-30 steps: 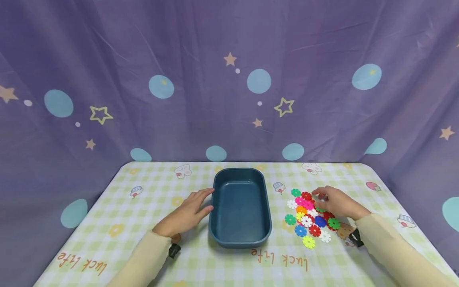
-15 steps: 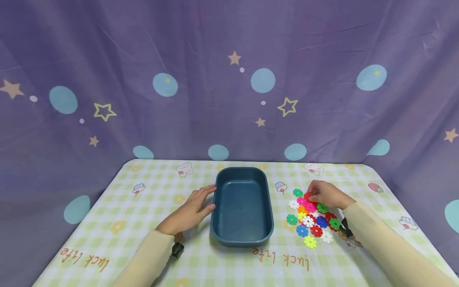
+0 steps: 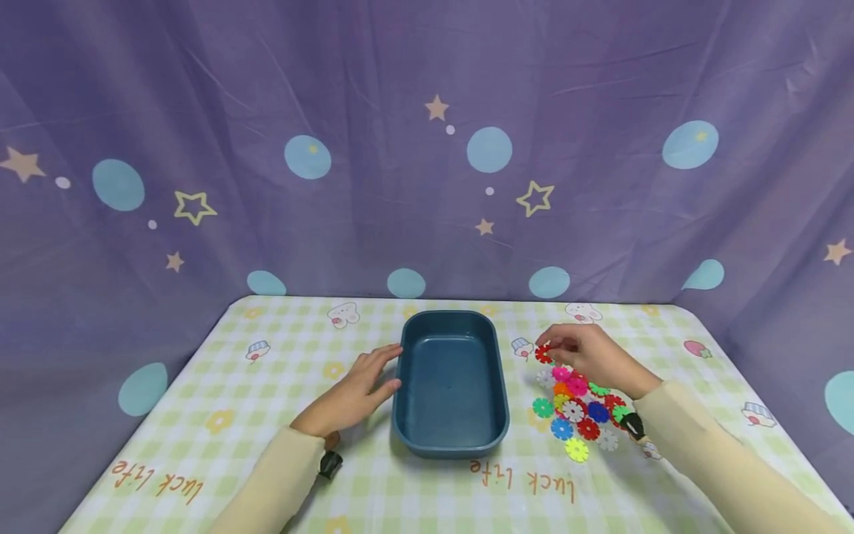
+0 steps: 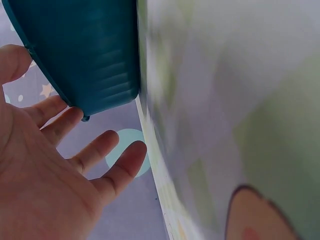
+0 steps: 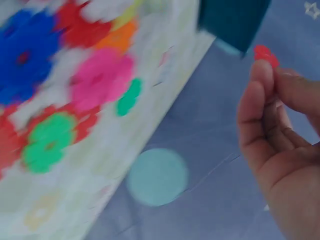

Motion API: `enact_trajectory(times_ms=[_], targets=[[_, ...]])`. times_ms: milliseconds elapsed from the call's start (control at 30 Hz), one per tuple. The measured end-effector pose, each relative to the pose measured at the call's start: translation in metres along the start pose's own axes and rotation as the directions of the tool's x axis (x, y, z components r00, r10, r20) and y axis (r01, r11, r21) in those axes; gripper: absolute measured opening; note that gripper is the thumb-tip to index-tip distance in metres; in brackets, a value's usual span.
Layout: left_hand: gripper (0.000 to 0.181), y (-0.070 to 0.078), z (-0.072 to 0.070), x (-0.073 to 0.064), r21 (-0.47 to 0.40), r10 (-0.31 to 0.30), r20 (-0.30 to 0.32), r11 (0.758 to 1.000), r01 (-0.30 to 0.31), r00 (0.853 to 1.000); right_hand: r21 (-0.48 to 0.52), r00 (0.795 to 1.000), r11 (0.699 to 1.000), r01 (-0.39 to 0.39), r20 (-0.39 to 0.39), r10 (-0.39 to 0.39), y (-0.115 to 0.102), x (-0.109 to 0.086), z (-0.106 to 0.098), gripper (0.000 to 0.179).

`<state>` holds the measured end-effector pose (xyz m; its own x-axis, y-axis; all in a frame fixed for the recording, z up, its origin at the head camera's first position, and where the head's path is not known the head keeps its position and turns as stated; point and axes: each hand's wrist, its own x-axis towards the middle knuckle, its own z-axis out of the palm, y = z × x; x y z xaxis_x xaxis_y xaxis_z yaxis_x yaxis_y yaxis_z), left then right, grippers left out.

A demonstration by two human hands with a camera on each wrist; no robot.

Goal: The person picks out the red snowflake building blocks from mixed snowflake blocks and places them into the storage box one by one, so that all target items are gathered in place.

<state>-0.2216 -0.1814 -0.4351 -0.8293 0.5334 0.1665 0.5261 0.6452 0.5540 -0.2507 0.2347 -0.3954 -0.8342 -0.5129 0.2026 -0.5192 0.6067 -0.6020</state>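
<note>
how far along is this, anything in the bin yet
Barely begun, it seems. Done: the teal bin is in place, with the left hand touching its rim; nothing shows inside it. In hand: the right hand pinches one red disc, raised off the tablecloth. Remaining, presumably: the other colourful discs, in a loose, overlapping cluster.

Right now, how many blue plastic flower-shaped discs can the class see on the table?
2 visible: a dark blue disc right of the middle of the multicoloured plastic pile, and a lighter blue disc toward its near left edge. More may be hidden underneath.
</note>
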Motion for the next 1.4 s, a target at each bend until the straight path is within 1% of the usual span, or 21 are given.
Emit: enact_trajectory(times_ms=[100, 200, 267, 400, 500, 600, 733, 867, 933, 1033, 1100, 1167, 1300, 1400], targets=[[0.058, -0.001, 0.000, 0.000, -0.001, 0.003, 0.001, 1.000, -0.003, 1.000, 0.017, 0.995, 0.995, 0.097, 0.004, -0.097, -0.021, 0.003, 0.004, 0.032], [0.058, -0.002, 0.000, 0.000, 0.000, 0.009, 0.002, 1.000, -0.009, 1.000, 0.018, 0.982, 0.982, 0.190, 0.018, -0.190, -0.037, 0.007, 0.010, 0.035], [0.058, -0.002, 0.000, 0.000, 0.000, 0.013, 0.001, 1.000, -0.013, 1.000, 0.012, 0.974, 0.974, 0.225, 0.030, -0.225, -0.046, 0.010, 0.015, 0.036], [0.058, -0.001, 0.000, 0.000, -0.006, 0.008, 0.006, 1.000, -0.008, 1.000, 0.026, 0.962, 0.965, 0.260, 0.079, -0.262, -0.058, 0.018, 0.028, 0.037], [0.057, -0.001, -0.001, 0.000, -0.007, -0.004, 0.013, 1.000, 0.004, 1.000, 0.043, 0.939, 0.950, 0.310, 0.142, -0.313, -0.063, 0.024, 0.039, 0.036], [0.058, -0.001, -0.001, 0.000, -0.006, -0.010, 0.016, 1.000, 0.010, 1.000, 0.016, 0.917, 0.938, 0.347, 0.206, -0.343, -0.068, 0.031, 0.050, 0.032], [0.058, -0.001, -0.001, 0.000, -0.007, -0.007, 0.017, 1.000, 0.007, 1.000, -0.028, 0.898, 0.938, 0.346, 0.298, -0.323, -0.073, 0.039, 0.065, 0.026], [0.057, -0.001, 0.000, 0.000, -0.011, -0.007, 0.021, 1.000, 0.007, 1.000, 0.009, 0.878, 0.952, 0.307, 0.383, -0.287, -0.074, 0.046, 0.079, 0.025], [0.058, 0.000, 0.000, 0.001, -0.013, -0.011, 0.024, 1.000, 0.011, 1.000, -0.013, 0.875, 0.956, 0.292, 0.406, -0.262, -0.074, 0.048, 0.084, 0.025], [0.058, 0.001, 0.000, 0.001, -0.012, -0.018, 0.028, 1.000, 0.018, 0.999, -0.090, 0.883, 0.954, 0.286, 0.410, -0.227, -0.075, 0.050, 0.090, 0.024], [0.058, 0.001, 0.000, 0.001, -0.010, -0.021, 0.026, 1.000, 0.021, 0.999, -0.155, 0.891, 0.943, 0.294, 0.401, -0.212, -0.077, 0.050, 0.092, 0.023], [0.058, 0.000, 0.000, 0.001, -0.004, -0.022, 0.025, 1.000, 0.022, 0.999, -0.200, 0.900, 0.935, 0.294, 0.389, -0.200, -0.078, 0.051, 0.095, 0.022], [0.058, 0.000, 0.000, 0.001, -0.004, -0.020, 0.026, 1.000, 0.020, 0.999, -0.273, 0.910, 0.922, 0.274, 0.383, -0.157, -0.081, 0.050, 0.098, 0.021], [0.058, 0.000, 0.000, 0.000, -0.006, -0.018, 0.025, 1.000, 0.018, 1.000, -0.306, 0.913, 0.916, 0.258, 0.387, -0.128, -0.082, 0.049, 0.101, 0.021]])
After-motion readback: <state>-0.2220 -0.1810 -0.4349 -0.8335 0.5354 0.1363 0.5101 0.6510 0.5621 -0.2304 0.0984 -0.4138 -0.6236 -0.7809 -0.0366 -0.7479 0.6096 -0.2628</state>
